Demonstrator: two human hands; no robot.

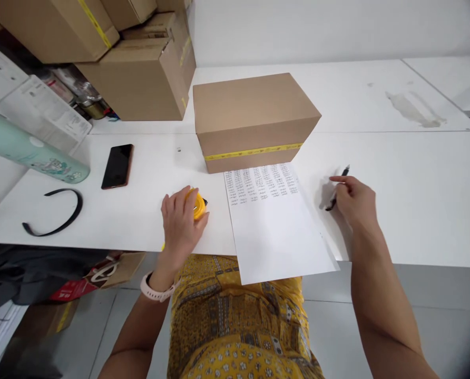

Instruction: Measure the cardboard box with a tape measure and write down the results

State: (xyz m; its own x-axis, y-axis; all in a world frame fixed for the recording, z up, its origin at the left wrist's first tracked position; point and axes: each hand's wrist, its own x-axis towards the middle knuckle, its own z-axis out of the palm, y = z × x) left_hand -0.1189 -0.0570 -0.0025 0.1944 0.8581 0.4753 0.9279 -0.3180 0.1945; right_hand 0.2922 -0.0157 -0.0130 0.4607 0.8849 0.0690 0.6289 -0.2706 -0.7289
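My left hand (182, 223) is closed over a yellow tape measure (198, 204) that rests on the white table (417, 210). My right hand (355, 201) grips a black pen (338, 187) lying low over the table, to the right of a printed sheet of paper (276, 226). The sheet hangs over the table's front edge and carries rows of small print at its top. A closed cardboard box (253, 118) with a yellow tape band stands just behind the sheet.
A black phone (117, 166) lies left of the box. Further left are a curved black strap (57, 213) and a mint-green bottle (29, 150) on its side. Stacked cardboard boxes (140, 73) fill the back left corner. Bags lie on the floor under the table.
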